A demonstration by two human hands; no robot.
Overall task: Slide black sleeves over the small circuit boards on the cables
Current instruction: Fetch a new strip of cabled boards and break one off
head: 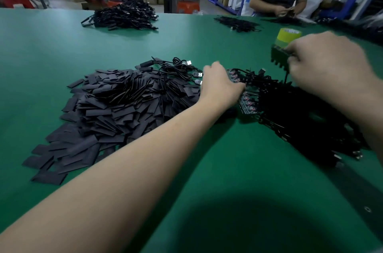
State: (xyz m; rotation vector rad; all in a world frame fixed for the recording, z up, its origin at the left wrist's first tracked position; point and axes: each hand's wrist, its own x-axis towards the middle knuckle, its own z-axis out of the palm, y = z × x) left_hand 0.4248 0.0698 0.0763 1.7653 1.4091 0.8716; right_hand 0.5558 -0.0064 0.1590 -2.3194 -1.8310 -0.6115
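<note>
black sleeves lie in one big loose pile on the green table, at the left of the working place. just behind the pile a few cables with usb plugs lie apart. the left hand is stretched far forward past the right edge of the pile, its back to the camera, and it rests at the row of small circuit boards. its fingers go down on the far side and are hidden, so i cannot tell if they pinch a board or only touch it. the boards stand side by side in a row running from far to near. as far as i can see, each has its free end to the left, toward the sleeves, and its cable goes right into the dark cable bundle. so, in my judgement, a sleeve must come from the left and slide rightward along the board, and the left hand is the nearer one to both pile and boards. the right hand is held higher, over the far part of the bundle, with fingers curled at a dark green block that stands before a yellowish tape roll. this part is blurred, and whether it holds the block, a cable or nothing i cannot tell. no sleeve shows in either hand, so picking one up is probably the first need.
</note>
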